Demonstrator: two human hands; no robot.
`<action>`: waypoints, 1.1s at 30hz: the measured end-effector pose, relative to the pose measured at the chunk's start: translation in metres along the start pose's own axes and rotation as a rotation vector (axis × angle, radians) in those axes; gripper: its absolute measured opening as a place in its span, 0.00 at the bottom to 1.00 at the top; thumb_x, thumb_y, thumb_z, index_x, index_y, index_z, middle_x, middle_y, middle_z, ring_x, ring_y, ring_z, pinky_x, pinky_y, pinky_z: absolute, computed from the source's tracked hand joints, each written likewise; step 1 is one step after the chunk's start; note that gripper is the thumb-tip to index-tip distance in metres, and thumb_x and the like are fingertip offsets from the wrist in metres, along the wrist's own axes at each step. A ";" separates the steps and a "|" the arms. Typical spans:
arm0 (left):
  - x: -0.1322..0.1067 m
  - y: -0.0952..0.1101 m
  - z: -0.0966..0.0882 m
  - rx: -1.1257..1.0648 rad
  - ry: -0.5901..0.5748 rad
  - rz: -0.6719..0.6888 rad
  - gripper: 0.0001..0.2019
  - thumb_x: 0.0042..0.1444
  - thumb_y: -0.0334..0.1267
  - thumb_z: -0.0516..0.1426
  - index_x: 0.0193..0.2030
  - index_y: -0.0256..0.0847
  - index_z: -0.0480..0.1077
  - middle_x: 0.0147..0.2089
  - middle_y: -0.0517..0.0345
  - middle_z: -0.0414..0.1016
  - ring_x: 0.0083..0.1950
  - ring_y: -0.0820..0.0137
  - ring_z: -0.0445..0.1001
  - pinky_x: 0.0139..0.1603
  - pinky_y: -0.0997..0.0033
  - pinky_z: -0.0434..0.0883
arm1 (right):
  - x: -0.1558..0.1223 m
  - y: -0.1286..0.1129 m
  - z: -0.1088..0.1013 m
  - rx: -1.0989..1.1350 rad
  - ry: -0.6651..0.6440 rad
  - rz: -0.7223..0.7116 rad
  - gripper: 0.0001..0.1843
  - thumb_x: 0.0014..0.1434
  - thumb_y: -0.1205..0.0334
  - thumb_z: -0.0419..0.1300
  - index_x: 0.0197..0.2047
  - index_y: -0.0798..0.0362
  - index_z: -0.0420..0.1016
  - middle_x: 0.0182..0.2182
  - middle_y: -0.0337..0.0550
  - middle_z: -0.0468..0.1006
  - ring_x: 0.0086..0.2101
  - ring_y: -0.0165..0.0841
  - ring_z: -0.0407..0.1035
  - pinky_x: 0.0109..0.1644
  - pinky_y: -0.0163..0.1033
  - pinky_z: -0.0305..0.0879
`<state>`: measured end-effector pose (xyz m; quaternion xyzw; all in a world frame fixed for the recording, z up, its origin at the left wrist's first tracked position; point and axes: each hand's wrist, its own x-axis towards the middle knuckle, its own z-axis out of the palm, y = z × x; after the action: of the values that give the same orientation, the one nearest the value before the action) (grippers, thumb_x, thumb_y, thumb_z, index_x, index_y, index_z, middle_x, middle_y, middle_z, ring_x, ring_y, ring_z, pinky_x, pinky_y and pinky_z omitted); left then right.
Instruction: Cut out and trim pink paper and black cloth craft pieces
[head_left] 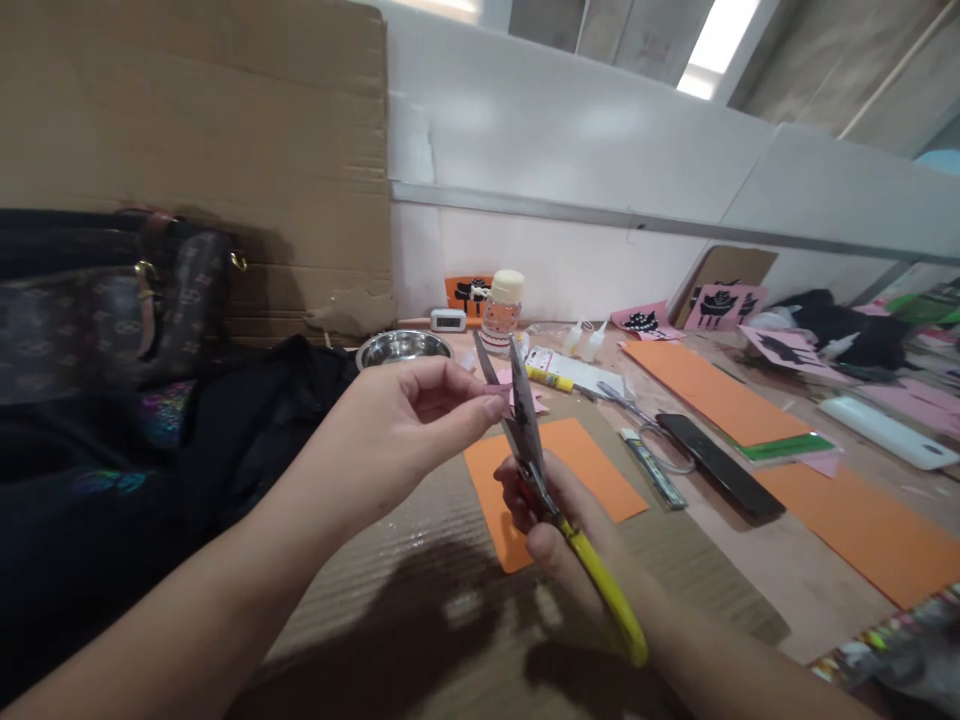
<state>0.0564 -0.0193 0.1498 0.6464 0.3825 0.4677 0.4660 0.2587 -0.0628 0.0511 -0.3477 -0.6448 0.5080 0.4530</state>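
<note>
My right hand [559, 520] grips a pair of scissors [531, 430] with a yellow handle; the blades point up and stand apart. Between thumb and fingertips, my left hand [420, 405] pinches a small piece of pink paper [504, 384], right at the blades. Much of that paper is hidden by my fingers and the scissors. Below both hands an orange sheet of paper [592, 465] lies on the cardboard mat [405, 520].
Behind the hands stand a metal bowl [405, 347], a clear jar [501, 315] with a cream lid and a small white digital display [448, 320]. To the right lie a black phone [720, 468] and more orange paper [697, 390]. Dark clothing [247, 450] is at the left.
</note>
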 end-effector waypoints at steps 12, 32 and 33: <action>0.000 -0.002 0.003 -0.014 0.024 0.005 0.06 0.56 0.36 0.66 0.28 0.45 0.77 0.29 0.68 0.81 0.31 0.78 0.78 0.34 0.85 0.73 | 0.002 -0.002 -0.001 -0.081 0.003 -0.018 0.22 0.64 0.41 0.62 0.55 0.42 0.69 0.35 0.37 0.65 0.34 0.32 0.58 0.37 0.37 0.58; -0.002 -0.005 0.008 0.085 0.058 -0.015 0.10 0.57 0.45 0.65 0.30 0.44 0.75 0.33 0.61 0.82 0.35 0.69 0.80 0.39 0.74 0.76 | 0.002 -0.003 0.000 -0.140 0.058 0.025 0.26 0.62 0.37 0.62 0.54 0.47 0.70 0.35 0.39 0.66 0.34 0.34 0.60 0.36 0.38 0.60; -0.002 -0.005 0.008 0.082 0.064 -0.016 0.10 0.57 0.45 0.65 0.30 0.44 0.75 0.33 0.61 0.82 0.35 0.69 0.80 0.39 0.73 0.76 | 0.002 -0.003 0.000 -0.143 0.061 0.022 0.26 0.62 0.38 0.62 0.54 0.47 0.70 0.35 0.39 0.66 0.34 0.34 0.60 0.36 0.38 0.60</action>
<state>0.0633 -0.0220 0.1430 0.6465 0.4212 0.4682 0.4306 0.2577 -0.0617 0.0546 -0.4017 -0.6615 0.4547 0.4409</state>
